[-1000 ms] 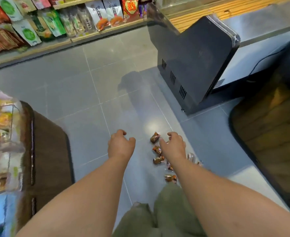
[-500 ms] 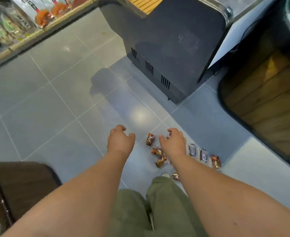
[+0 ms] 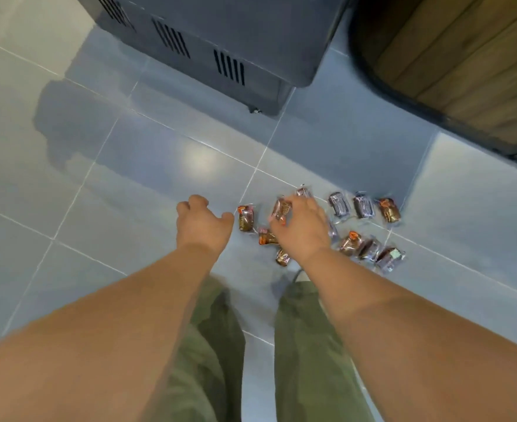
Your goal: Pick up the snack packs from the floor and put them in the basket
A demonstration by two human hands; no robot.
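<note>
Several small snack packs lie scattered on the grey tiled floor in front of my feet. Brown and orange ones are on the left, purple ones on the right. My right hand reaches down into the cluster, its fingertips closed around a brown snack pack that stands tilted. My left hand hovers just left of the packs with its fingers loosely curled and nothing in it. No basket is in view.
A dark grey cabinet with vent slots stands on the floor beyond the packs. A wooden stand with a black rim fills the upper right. My legs in green trousers are below the hands.
The view has tilted down and closer to the floor, and more packs show on the right. My right hand has moved onto a brown pack and closed on it. The left hand stays beside the packs.
</note>
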